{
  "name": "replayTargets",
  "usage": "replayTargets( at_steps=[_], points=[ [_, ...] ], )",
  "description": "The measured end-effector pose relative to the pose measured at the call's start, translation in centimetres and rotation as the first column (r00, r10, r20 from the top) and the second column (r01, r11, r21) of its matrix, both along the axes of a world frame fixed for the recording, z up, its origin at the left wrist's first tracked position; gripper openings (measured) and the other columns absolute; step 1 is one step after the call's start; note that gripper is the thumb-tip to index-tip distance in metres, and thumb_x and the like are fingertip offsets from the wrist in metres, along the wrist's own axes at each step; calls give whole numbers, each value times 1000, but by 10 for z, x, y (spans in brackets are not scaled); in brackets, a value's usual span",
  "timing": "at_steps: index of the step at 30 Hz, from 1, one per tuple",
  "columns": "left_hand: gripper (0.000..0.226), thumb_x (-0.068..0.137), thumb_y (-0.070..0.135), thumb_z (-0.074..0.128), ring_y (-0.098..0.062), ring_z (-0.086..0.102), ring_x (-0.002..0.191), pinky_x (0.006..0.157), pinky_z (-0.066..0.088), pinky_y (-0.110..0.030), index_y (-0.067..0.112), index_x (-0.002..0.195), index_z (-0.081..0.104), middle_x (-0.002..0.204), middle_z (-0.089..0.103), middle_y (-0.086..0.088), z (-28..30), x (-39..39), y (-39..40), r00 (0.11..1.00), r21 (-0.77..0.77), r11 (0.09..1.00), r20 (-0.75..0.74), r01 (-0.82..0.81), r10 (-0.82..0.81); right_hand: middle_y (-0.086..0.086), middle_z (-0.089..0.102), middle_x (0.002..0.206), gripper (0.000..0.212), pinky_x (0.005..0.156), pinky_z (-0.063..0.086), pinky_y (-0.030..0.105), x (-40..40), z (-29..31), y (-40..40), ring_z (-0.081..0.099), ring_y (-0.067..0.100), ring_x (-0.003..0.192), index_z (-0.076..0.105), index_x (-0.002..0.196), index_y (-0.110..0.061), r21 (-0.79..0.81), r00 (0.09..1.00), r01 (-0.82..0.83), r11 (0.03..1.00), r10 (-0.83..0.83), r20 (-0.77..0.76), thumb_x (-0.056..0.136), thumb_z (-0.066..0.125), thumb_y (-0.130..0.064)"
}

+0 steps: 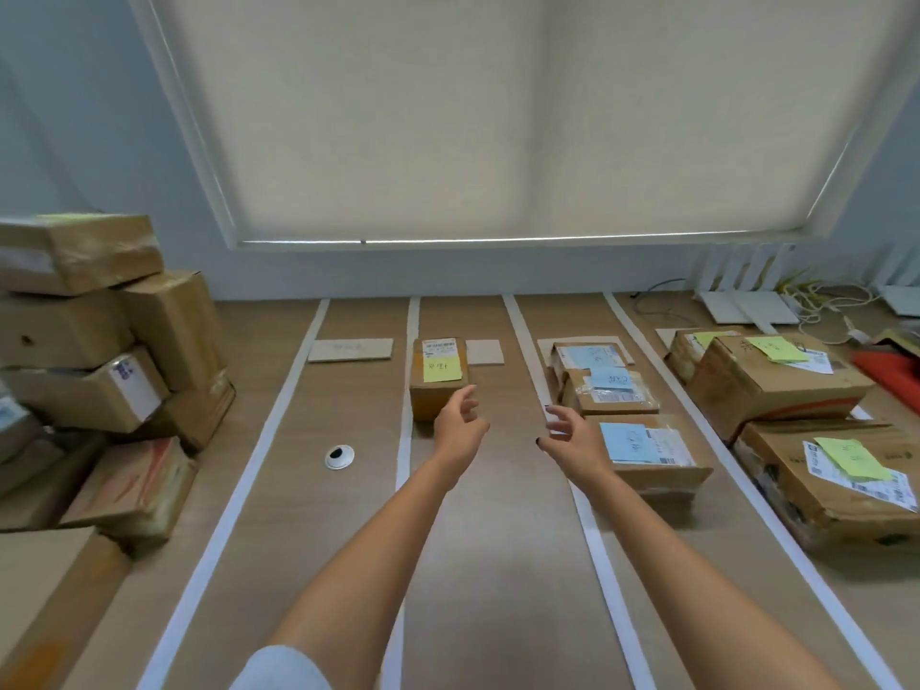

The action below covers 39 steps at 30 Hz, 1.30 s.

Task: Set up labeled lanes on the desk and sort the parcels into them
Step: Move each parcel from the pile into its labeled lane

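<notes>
White tape strips (405, 440) split the wooden desk (498, 565) into lanes. A small brown parcel (438, 385) with a yellow note stands in the second lane, beside a cardboard label card (485, 352). Another label card (350, 350) lies in the first lane. My left hand (460, 423) hovers just in front of that parcel, fingers relaxed, holding nothing. My right hand (572, 435) hangs over the lane, fingers spread, next to parcels with blue notes (642, 453). Larger parcels with green notes (821, 470) fill the right lane.
A tall pile of unsorted cardboard boxes (99, 361) stands at the desk's left end. A round cable grommet (340, 457) sits in the first lane. White routers and cables (747, 306) line the back right, and a red item (891, 376) lies at the far right.
</notes>
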<state>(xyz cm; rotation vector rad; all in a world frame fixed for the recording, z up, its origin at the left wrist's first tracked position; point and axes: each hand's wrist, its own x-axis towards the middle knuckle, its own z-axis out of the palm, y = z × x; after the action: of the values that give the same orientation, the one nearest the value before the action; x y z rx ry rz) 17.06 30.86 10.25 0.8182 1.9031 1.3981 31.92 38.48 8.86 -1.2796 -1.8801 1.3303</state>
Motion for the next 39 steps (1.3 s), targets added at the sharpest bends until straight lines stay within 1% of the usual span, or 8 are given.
replayTargets(
  at_steps=[7, 11, 16, 19, 25, 30, 35, 39],
  points=[
    [52, 87, 7, 57, -19, 50, 117, 86, 48, -25, 24, 134, 43, 128, 52, -2, 23, -148, -118, 976, -21, 990, -167, 136, -138, 9, 53, 131, 55, 94, 49, 33, -152, 33, -131, 52, 21, 117, 43, 136, -17, 40, 998, -34, 999, 36, -51, 86, 63, -8],
    [58, 82, 3, 54, -21, 51, 114, 85, 48, -30, 23, 135, 42, 125, 52, -5, 27, -206, -178, 977, -55, 988, -152, 141, -148, 9, 53, 131, 55, 84, 47, 26, -209, 44, -191, 52, 19, 112, 43, 135, -16, 14, 996, -57, 998, 58, -66, 85, 64, -9],
    [57, 82, 3, 53, -22, 50, 113, 86, 47, -29, 20, 135, 43, 123, 52, -4, 24, -251, -235, 984, -58, 991, -125, 123, -129, 12, 52, 131, 56, 88, 47, 31, -257, 48, -244, 53, 22, 113, 44, 136, -17, -9, 992, -108, 994, 107, -63, 85, 65, -9],
    [57, 84, 5, 53, -22, 48, 117, 91, 47, -32, 21, 137, 41, 127, 49, -4, 23, -278, -267, 990, -61, 994, -105, 85, -91, 10, 52, 131, 55, 84, 46, 28, -289, 48, -269, 53, 22, 112, 44, 136, -18, 0, 983, -175, 985, 175, -49, 86, 64, -9],
    [52, 87, 6, 55, -15, 48, 118, 87, 44, -24, 22, 135, 44, 129, 51, -2, 10, -348, -344, 980, -134, 986, -182, -101, 76, 13, 54, 128, 52, 85, 46, 29, -356, 40, -319, 57, 25, 108, 47, 133, -15, -83, 965, -260, 962, 256, -61, 84, 61, -4],
    [54, 85, 5, 58, -22, 48, 123, 94, 38, -26, 12, 136, 43, 134, 51, -11, -10, -405, -420, 957, -304, 940, -284, -154, 65, 9, 51, 128, 57, 89, 47, 32, -402, 14, -359, 54, 26, 112, 43, 137, -14, -192, 929, -366, 911, 369, -21, 85, 65, -14],
    [57, 86, 7, 58, -25, 42, 129, 102, 35, -31, 12, 140, 39, 140, 44, -11, -37, -440, -472, 934, -427, 872, -348, -238, 84, 10, 52, 129, 55, 73, 48, 17, -432, -22, -385, 52, 19, 107, 40, 137, -12, -264, 894, -426, 865, 448, 27, 86, 61, -8],
    [60, 86, 10, 59, -28, 45, 125, 103, 35, -34, 12, 142, 36, 141, 41, -14, -57, -456, -492, 926, -476, 834, -365, -279, 102, 12, 49, 135, 59, 99, 47, 37, -445, -45, -396, 50, 26, 121, 36, 139, -10, -298, 872, -441, 846, 483, 82, 86, 62, -11]
  ],
)
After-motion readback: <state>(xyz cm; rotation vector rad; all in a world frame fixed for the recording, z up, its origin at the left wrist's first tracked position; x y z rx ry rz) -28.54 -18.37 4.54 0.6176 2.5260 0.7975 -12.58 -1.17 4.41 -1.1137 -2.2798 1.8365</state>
